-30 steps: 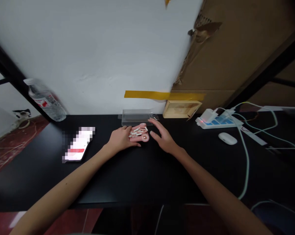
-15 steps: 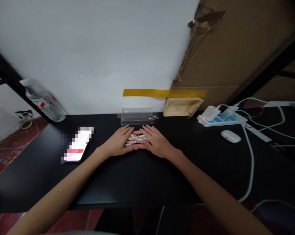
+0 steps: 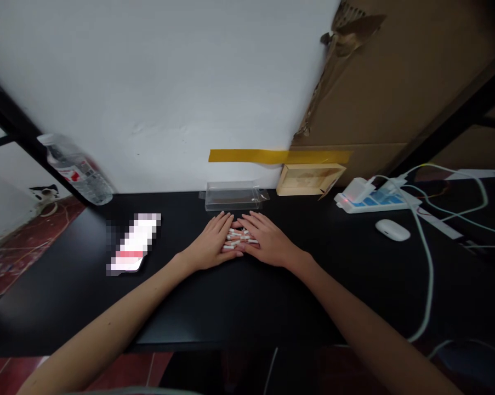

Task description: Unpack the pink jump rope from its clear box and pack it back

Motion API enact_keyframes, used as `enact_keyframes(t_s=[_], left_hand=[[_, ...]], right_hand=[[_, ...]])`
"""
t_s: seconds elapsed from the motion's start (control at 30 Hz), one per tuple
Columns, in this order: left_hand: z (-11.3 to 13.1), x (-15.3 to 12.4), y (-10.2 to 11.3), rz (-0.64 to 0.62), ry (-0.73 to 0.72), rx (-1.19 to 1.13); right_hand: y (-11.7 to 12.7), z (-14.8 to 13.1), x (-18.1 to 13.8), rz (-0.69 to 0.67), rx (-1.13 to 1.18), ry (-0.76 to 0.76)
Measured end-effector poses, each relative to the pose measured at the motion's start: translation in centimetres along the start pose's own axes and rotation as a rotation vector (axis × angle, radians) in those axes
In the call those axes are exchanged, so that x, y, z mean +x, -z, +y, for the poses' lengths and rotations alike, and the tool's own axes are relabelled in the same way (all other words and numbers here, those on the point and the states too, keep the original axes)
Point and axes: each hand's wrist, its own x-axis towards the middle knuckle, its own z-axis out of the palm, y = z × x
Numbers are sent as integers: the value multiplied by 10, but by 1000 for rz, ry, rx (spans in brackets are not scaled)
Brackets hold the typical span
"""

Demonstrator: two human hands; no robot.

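Observation:
A small heap of short white sticks [image 3: 239, 237], some parts of it pinkish-orange, lies on the black table in front of me. My left hand [image 3: 212, 241] lies against the left side of the heap, fingers stretched forward and thumb along the near side. From the right, my right hand [image 3: 267, 238] covers part of the same heap, its fingers also extended. The thumbs come close together at the near edge. Part of the heap is hidden under both palms, and the exact kind of stick is too small to make out. Just beyond the fingertips stands a clear plastic box [image 3: 232, 197].
A shallow wooden tray [image 3: 308, 189] leans by the wall under yellow tape [image 3: 251, 156]. On the left are a phone [image 3: 134, 244] and a plastic bottle [image 3: 78, 173]. A power strip [image 3: 374, 200] with cables and a white mouse [image 3: 392, 230] occupy the right side.
Both hands have shifted slightly right, the left one more, narrowing the gap between them. The sticks between them have been rearranged. The whole view has also drifted a little.

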Motion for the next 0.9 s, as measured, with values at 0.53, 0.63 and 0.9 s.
enact_keyframes(t_s=[0.53, 0.63, 0.9], left_hand=[[-19, -18, 18, -161, 71, 248], [-17, -16, 8, -131, 67, 198], [-12, -3, 25, 9, 9, 167]], right_hand=[[8, 6, -5, -18, -63, 69], [10, 3, -4, -20, -49, 103], [12, -3, -1, -34, -85, 103]])
